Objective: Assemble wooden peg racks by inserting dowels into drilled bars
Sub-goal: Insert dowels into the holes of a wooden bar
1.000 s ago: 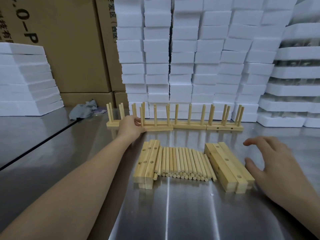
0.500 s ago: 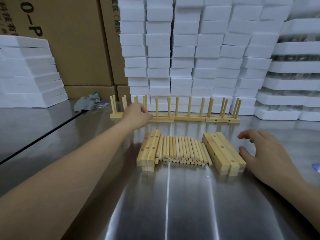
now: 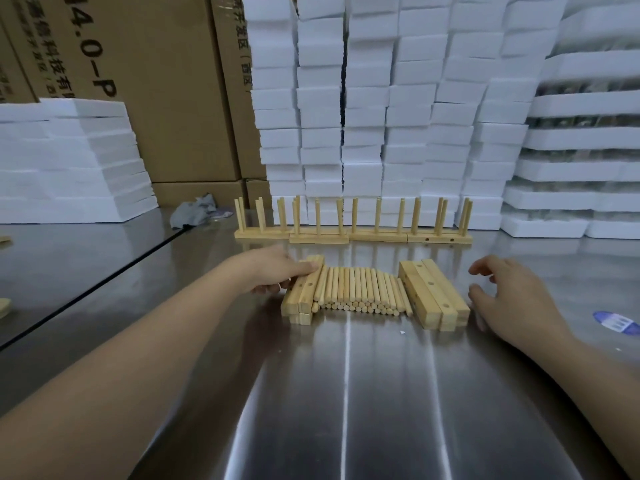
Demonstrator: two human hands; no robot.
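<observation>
Steel surface, parts laid out mid-frame.
- Loose dowels: one tight row, lying flat, cut ends toward the camera.
- Left bar stack: drilled bars, at 9 o'clock of the dowels and touching them. Holes visible on the top face.
- Right bar stack: at 3 o'clock of the dowels, angled slightly, also touching the row. Three holes visible on top.
- Finished racks: in a line at 12 o'clock of the dowels, pegs upright, bases end to end, one base sitting a bit forward of the others.

Left hand: at the far end of the left bar stack. Fingers lie across the top bar, thumb low at the stack's 9 o'clock side. Can't tell if the grip is actually closed on a bar or just resting there.

Right hand: at 3 o'clock of the right bar stack, just beside it. Grip wide, fingers spread and loosely bent, holding nothing.

Background:
- white foam blocks stacked high at 12 o'clock
- cardboard boxes at 11 o'clock
- foam sheets at 10 o'clock
- grey rag on the surface just left of the racks
- blue label at 3 o'clock near the frame edge
</observation>
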